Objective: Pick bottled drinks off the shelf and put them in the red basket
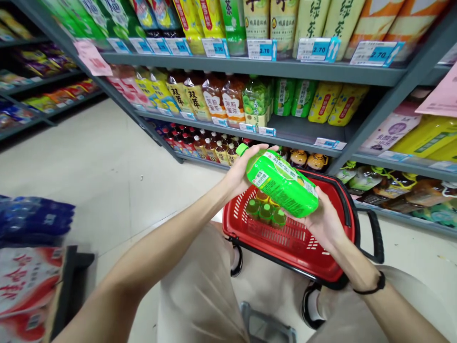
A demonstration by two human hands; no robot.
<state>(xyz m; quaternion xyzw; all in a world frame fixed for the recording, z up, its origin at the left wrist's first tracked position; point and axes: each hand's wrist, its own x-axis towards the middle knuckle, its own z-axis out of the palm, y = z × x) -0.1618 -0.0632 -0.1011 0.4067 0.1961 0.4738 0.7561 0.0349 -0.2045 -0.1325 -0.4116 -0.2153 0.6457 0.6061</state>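
Observation:
A large green drink bottle point(282, 183) lies tilted between my two hands, its green cap toward the upper left. My left hand point(246, 166) is closed round the cap end, thumb and fingers on the upper body. Round the base end wraps my right hand point(323, 216), with a dark band on that wrist. Directly below the bottle stands a red shopping basket point(285, 259) with a black rim. Several green-capped bottles point(264, 212) are inside it, on the left side, partly hidden by the held bottle.
A grey shelf unit point(250, 66) with rows of bottled drinks and price tags runs across the front. The basket's black handle point(374, 238) sticks out at right. Stacked packs point(30, 290) stand at lower left, and a grey stool point(267, 324) is between the legs.

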